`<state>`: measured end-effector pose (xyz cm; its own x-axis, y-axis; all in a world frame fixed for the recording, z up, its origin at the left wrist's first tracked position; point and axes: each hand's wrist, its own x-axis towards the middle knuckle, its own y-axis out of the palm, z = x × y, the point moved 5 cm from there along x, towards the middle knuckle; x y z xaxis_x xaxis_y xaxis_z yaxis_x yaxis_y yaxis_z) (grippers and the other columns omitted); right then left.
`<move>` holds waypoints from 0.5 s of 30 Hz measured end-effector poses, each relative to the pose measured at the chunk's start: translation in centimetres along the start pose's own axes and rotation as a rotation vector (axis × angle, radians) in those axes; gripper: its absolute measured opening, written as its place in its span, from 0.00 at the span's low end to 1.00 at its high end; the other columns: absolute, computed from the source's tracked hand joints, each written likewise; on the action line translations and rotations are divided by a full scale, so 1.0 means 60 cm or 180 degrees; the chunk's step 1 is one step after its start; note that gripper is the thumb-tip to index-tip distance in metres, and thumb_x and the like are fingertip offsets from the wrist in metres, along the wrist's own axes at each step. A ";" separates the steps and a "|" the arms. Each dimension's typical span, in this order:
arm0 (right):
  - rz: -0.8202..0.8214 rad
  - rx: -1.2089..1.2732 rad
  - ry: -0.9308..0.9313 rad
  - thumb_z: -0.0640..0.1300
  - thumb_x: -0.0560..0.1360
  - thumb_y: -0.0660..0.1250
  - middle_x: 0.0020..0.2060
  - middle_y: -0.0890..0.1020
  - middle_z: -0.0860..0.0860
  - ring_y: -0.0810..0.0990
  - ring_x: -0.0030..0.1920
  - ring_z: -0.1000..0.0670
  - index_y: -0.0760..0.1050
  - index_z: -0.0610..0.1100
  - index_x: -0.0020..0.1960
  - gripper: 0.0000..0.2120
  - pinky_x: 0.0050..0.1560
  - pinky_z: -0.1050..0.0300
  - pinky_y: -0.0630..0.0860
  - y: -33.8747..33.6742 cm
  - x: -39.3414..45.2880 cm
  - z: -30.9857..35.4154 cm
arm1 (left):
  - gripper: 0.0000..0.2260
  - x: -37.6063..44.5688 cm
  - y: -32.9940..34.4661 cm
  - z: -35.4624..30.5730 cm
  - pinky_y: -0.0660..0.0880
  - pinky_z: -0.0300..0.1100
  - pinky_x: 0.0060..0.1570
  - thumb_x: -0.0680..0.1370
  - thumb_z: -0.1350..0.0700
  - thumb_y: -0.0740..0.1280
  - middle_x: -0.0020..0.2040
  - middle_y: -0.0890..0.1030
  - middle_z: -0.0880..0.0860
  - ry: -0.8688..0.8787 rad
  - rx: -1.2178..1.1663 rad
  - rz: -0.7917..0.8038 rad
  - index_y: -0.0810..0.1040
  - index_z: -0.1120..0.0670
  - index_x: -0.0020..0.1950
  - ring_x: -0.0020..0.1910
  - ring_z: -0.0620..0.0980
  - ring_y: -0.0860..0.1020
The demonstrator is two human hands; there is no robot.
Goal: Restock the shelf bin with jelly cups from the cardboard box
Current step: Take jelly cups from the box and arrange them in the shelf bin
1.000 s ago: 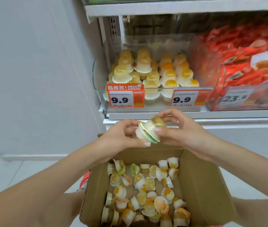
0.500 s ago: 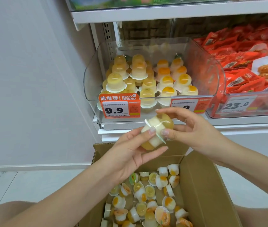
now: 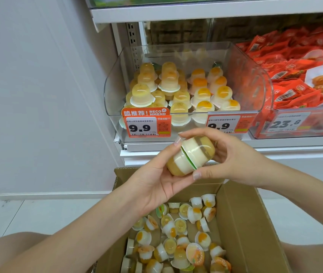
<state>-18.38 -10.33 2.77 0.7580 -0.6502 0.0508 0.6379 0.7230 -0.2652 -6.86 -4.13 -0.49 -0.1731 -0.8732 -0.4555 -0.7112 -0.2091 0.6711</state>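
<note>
Two pale yellow jelly cups [image 3: 191, 155] are pressed lid to lid in front of the shelf edge, above the cardboard box [image 3: 243, 223]. My left hand [image 3: 156, 180] cradles the lower cup from below, fingers curled round it. My right hand [image 3: 223, 158] grips the upper cup between thumb and fingers. The clear shelf bin [image 3: 249, 79] behind them holds stacked jelly cups: pale yellow ones [image 3: 142, 93] on its left side, orange-topped ones [image 3: 219, 89] on its right. Several loose jelly cups [image 3: 178, 241] lie jumbled in the box.
Orange price tags [image 3: 146, 125] reading 9.9 hang on the bin's front. A second clear bin [image 3: 294, 123] of red snack packets sits to the right. A white shelf board [image 3: 196, 10] runs above. A white wall is at the left.
My hands rose from just over the box toward the shelf edge with the two cups. My left hand turned palm up under the lower cup. The camera tilted up.
</note>
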 end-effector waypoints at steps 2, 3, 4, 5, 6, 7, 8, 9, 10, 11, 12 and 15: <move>-0.0057 -0.0065 0.0005 0.41 0.59 0.77 0.50 0.81 0.56 0.80 0.52 0.57 0.75 0.52 0.59 0.29 0.52 0.68 0.75 -0.002 -0.001 0.003 | 0.24 0.000 -0.002 0.001 0.82 0.43 0.39 0.67 0.51 0.71 0.55 0.81 0.64 -0.0065 -0.0020 0.0016 0.76 0.60 0.60 0.50 0.58 0.82; -0.0076 -0.0089 0.0019 0.41 0.59 0.77 0.49 0.81 0.56 0.81 0.51 0.57 0.75 0.51 0.59 0.29 0.51 0.68 0.75 -0.002 0.000 0.003 | 0.23 0.001 -0.003 0.001 0.82 0.44 0.40 0.68 0.51 0.72 0.54 0.81 0.64 -0.0093 -0.0035 0.0068 0.77 0.61 0.59 0.49 0.58 0.83; -0.0090 -0.0092 0.0047 0.41 0.59 0.77 0.48 0.81 0.57 0.81 0.50 0.58 0.76 0.51 0.58 0.29 0.50 0.68 0.75 -0.004 0.000 0.003 | 0.22 0.000 -0.003 0.001 0.82 0.44 0.40 0.67 0.53 0.74 0.54 0.82 0.64 -0.0118 -0.0063 0.0164 0.79 0.63 0.57 0.48 0.58 0.83; -0.0084 -0.0098 0.0082 0.41 0.59 0.77 0.46 0.81 0.59 0.80 0.49 0.59 0.76 0.50 0.58 0.28 0.49 0.68 0.75 -0.005 0.002 0.003 | 0.22 -0.002 -0.001 0.000 0.82 0.44 0.41 0.64 0.55 0.78 0.53 0.81 0.65 -0.0138 -0.0083 0.0290 0.80 0.64 0.54 0.47 0.58 0.83; -0.0051 -0.0119 0.0115 0.41 0.59 0.77 0.45 0.81 0.60 0.80 0.48 0.59 0.76 0.50 0.58 0.29 0.49 0.68 0.75 -0.006 0.003 0.002 | 0.23 -0.003 0.000 0.000 0.82 0.44 0.42 0.60 0.58 0.81 0.53 0.81 0.66 -0.0150 -0.0062 0.0416 0.82 0.65 0.52 0.48 0.58 0.83; 0.0001 -0.0163 0.0146 0.41 0.59 0.78 0.45 0.81 0.60 0.80 0.48 0.59 0.76 0.51 0.59 0.29 0.49 0.67 0.75 -0.006 0.004 0.001 | 0.24 -0.003 0.001 0.000 0.82 0.43 0.42 0.56 0.59 0.82 0.53 0.82 0.65 -0.0143 -0.0002 0.0501 0.83 0.65 0.50 0.48 0.58 0.83; 0.0068 -0.0217 0.0165 0.42 0.60 0.79 0.46 0.81 0.59 0.80 0.49 0.58 0.75 0.51 0.59 0.29 0.50 0.66 0.76 -0.007 0.004 0.000 | 0.24 -0.004 0.001 0.001 0.82 0.43 0.41 0.56 0.59 0.83 0.53 0.82 0.65 -0.0127 0.0053 0.0527 0.84 0.64 0.49 0.48 0.57 0.83; 0.0135 -0.0271 0.0177 0.42 0.61 0.80 0.48 0.81 0.57 0.80 0.51 0.56 0.75 0.51 0.60 0.30 0.52 0.63 0.76 -0.007 0.005 0.001 | 0.23 -0.005 0.001 0.002 0.82 0.42 0.40 0.57 0.58 0.82 0.52 0.82 0.65 -0.0113 0.0075 0.0490 0.84 0.64 0.49 0.47 0.57 0.84; 0.0192 -0.0313 0.0192 0.43 0.61 0.79 0.50 0.80 0.56 0.80 0.53 0.55 0.74 0.50 0.61 0.30 0.55 0.61 0.77 -0.006 0.006 0.003 | 0.22 -0.005 0.000 0.002 0.82 0.42 0.39 0.60 0.56 0.81 0.51 0.82 0.64 -0.0101 0.0068 0.0393 0.83 0.64 0.50 0.45 0.57 0.84; 0.0229 -0.0349 0.0209 0.43 0.62 0.79 0.51 0.80 0.55 0.80 0.54 0.54 0.74 0.50 0.61 0.30 0.56 0.59 0.77 -0.006 0.006 0.006 | 0.21 -0.006 -0.001 0.000 0.82 0.42 0.38 0.63 0.55 0.78 0.50 0.83 0.64 -0.0084 0.0060 0.0276 0.81 0.63 0.52 0.43 0.56 0.84; 0.0231 -0.0398 0.0222 0.45 0.62 0.79 0.51 0.80 0.55 0.80 0.55 0.54 0.74 0.51 0.61 0.30 0.57 0.57 0.77 -0.007 0.008 0.010 | 0.20 -0.007 -0.001 -0.003 0.82 0.42 0.37 0.66 0.54 0.76 0.50 0.83 0.63 -0.0072 0.0061 0.0194 0.79 0.62 0.54 0.42 0.56 0.84; 0.0120 -0.0631 0.0222 0.49 0.59 0.78 0.53 0.79 0.59 0.79 0.54 0.58 0.75 0.55 0.60 0.30 0.56 0.60 0.77 -0.006 0.016 0.029 | 0.21 -0.009 0.000 -0.015 0.82 0.43 0.41 0.67 0.53 0.73 0.50 0.83 0.62 -0.0088 0.0188 0.0136 0.77 0.60 0.56 0.41 0.55 0.84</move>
<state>-17.63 -10.78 4.60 0.7653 -0.6431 -0.0276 0.5649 0.6916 -0.4502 -6.16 -4.03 0.28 -0.2223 -0.8682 -0.4437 -0.7416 -0.1449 0.6550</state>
